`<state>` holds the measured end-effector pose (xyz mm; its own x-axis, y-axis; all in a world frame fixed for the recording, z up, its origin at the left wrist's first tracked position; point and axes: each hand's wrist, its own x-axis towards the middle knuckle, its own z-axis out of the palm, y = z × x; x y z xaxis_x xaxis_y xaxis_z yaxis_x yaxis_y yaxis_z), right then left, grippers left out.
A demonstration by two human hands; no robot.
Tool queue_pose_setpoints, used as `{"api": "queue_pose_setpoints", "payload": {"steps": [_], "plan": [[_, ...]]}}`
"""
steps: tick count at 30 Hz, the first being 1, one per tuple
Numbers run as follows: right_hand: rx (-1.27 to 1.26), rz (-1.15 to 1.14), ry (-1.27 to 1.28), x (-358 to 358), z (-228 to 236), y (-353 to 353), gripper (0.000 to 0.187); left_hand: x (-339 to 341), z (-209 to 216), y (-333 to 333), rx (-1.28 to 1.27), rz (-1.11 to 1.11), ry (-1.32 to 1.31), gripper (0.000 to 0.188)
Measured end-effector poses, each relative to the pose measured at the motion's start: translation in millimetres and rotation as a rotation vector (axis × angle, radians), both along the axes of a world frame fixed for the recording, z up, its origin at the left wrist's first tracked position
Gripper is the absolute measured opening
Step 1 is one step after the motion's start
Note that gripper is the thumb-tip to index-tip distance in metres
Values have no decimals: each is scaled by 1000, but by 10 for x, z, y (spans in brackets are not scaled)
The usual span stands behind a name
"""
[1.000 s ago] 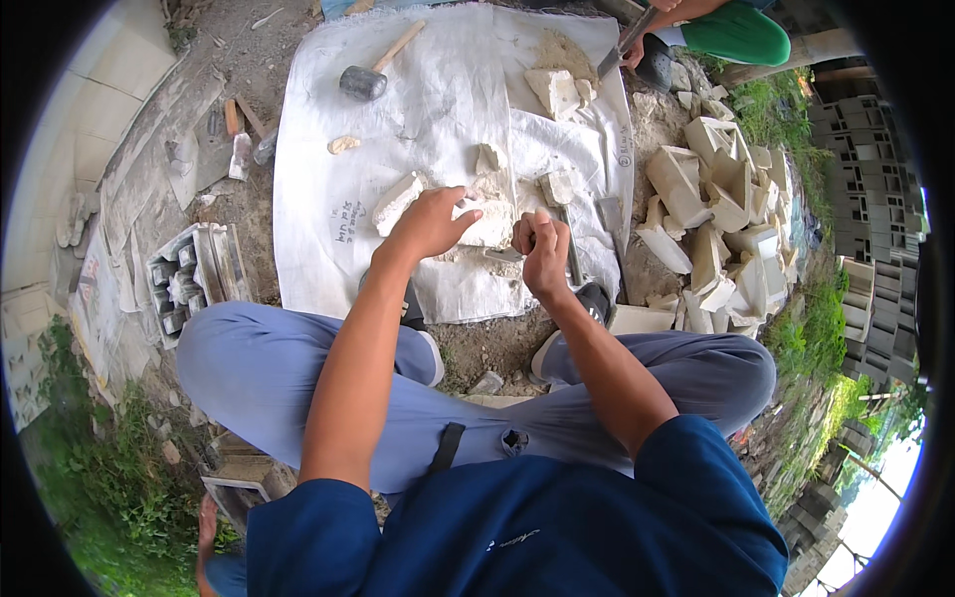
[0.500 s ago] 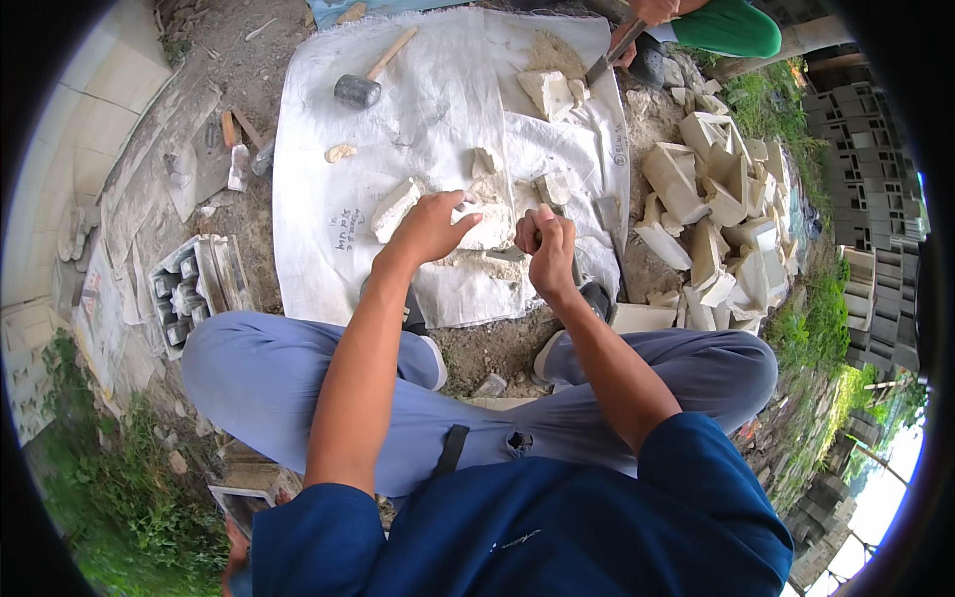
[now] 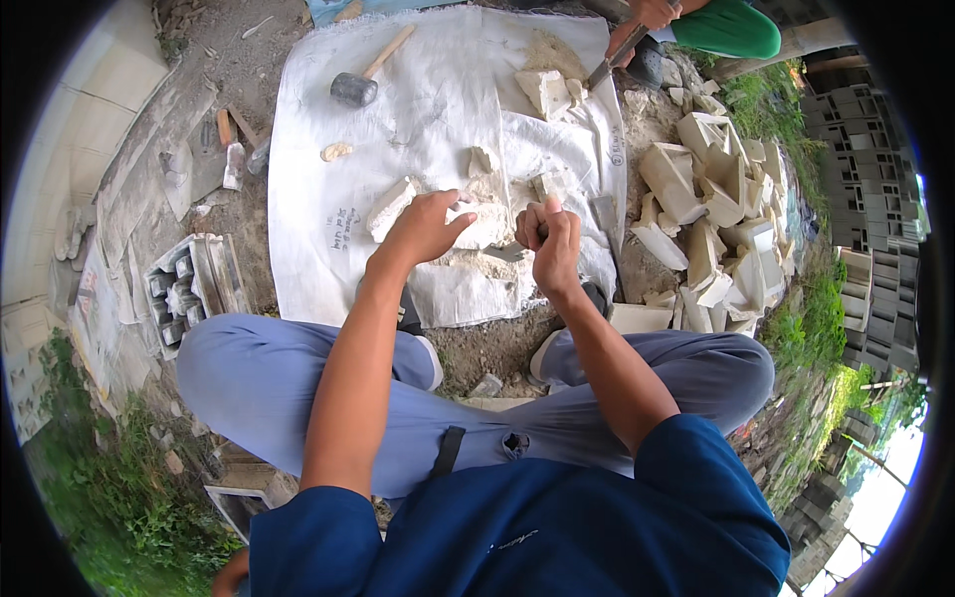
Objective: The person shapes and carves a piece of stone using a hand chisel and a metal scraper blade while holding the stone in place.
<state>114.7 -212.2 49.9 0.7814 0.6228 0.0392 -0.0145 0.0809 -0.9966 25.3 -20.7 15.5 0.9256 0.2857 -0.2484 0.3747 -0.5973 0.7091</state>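
Note:
A pale, rough block chunk (image 3: pixel 484 229) lies on the white woven sheet (image 3: pixel 308 259) in front of me. My left hand (image 3: pixel 426 229) grips its left end, thumb on the near side and fingers over the top. Just right of the chunk, my right hand (image 3: pixel 550 242) is a closed fist around a dark handle; the rest of that tool cannot be made out. Another pale piece (image 3: pixel 392 207) sits left of my left hand, and a smaller one (image 3: pixel 482 161) lies beyond. Crumbs and slivers are scattered around the chunk.
A mallet (image 3: pixel 356 90) rests at the sheet's far left. A co-worker's hand (image 3: pixel 652 14) holds a flat blade at the far right, near a broken pale block (image 3: pixel 545 95). Broken blocks (image 3: pixel 711 199) are heaped at right; a hollow grey block (image 3: pixel 184 289) stands left.
My right hand has tilted slightly, its thumb now pointing more upward. My left hand keeps its hold on the chunk. The view has shifted a little.

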Motion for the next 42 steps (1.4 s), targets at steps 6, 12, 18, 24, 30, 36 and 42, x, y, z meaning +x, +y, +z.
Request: {"api": "queue_pose_setpoints", "payload": {"steps": [6,12,18,24,30,36,42], "plan": [[-121,-34,-62,77,-154,-88,70,119,189,-95,-44,-53,-46,40],[-68,-8,29,96,-221,-45,66,12,32,-12,-3,-9,15,39],[25,6,68,136,46,-121,64,112,166,-66,29,-58,-42,42],[-49,33,58,12,-318,-60,59,96,80,-45,-16,-41,36,43],[42,46,155,126,247,-73,60,56,128,-10,-5,-45,-7,42],[2,169,-2,106,-407,-150,59,113,67,-53,-14,-39,40,41],[25,130,12,97,138,-78,57,13,23,-15,7,11,7,40]]}}
